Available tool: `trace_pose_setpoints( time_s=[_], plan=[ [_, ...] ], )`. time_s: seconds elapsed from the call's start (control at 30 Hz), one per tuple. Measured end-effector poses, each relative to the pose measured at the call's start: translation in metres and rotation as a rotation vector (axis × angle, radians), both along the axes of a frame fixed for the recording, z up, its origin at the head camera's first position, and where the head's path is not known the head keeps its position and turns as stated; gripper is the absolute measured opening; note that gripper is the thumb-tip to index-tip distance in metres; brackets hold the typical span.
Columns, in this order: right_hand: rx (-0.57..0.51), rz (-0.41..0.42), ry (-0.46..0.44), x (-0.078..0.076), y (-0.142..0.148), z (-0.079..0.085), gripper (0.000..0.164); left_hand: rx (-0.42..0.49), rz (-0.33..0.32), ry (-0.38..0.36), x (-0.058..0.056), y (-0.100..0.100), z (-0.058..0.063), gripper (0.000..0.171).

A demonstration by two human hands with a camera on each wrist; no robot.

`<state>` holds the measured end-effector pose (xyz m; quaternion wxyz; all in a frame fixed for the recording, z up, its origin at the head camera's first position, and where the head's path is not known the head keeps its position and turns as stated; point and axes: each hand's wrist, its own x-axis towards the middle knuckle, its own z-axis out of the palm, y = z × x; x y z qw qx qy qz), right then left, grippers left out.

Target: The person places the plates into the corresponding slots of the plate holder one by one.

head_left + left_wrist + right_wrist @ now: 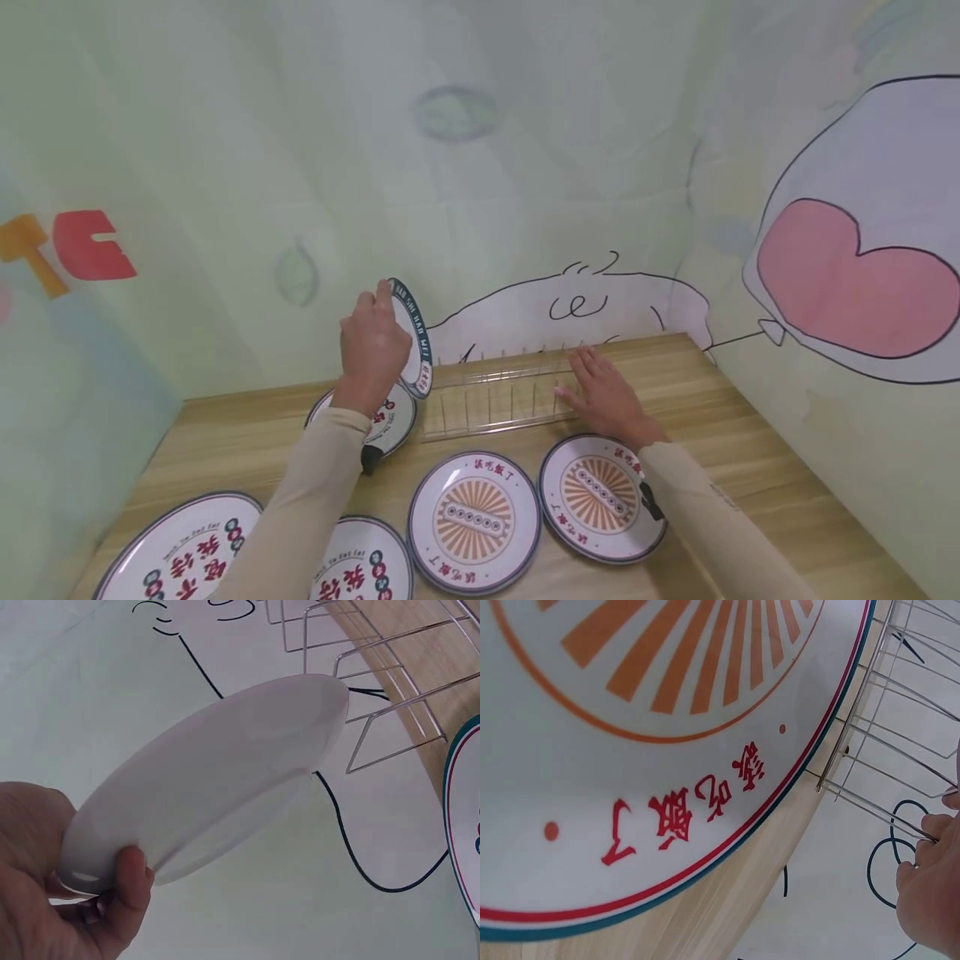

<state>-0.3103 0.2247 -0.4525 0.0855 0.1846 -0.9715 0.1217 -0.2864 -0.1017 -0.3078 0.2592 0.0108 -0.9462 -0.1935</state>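
Observation:
My left hand (372, 342) grips the rim of a white plate (422, 367) with a dark lettered border, holding it up on edge and tilted beside the left end of a wire rack (487, 431). In the left wrist view the plate's plain white underside (202, 765) faces the camera, the thumb pressed against it near the rim. My right hand (603, 396) rests at the rack's right end, fingers extended and thumb spread toward the front rail. Its fingertips touch the end wires in the right wrist view. Behind the left wrist lies another plate (397, 421), partly covered.
Two plates with orange sunburst prints, one in the middle (474, 575) and one to the right (603, 546), lie before the rack. Two plates with red characters, one far left (150, 546) and one nearer (352, 533), lie at the front left. A printed cloth backdrop (480, 208) surrounds the wooden table (720, 417).

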Motion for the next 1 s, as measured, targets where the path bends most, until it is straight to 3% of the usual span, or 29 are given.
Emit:
trace_pose_setpoints(
  time_s=[0.2, 0.7, 1.0],
  plan=[
    [0.006, -0.003, -0.002, 0.004, -0.003, 0.0, 0.075, -0.018, -0.028, 0.02, -0.006, 0.01, -0.022, 0.067],
    [-0.014, -0.011, -0.004, 0.004, -0.005, -0.003, 0.075, -0.113, 0.009, -0.032, -0.011, 0.031, -0.065, 0.063],
    [-0.004, -0.017, 0.016, 0.005, -0.004, 0.0, 0.074, -0.173, 0.004, -0.018, -0.009, 0.034, -0.074, 0.064]
  ],
)
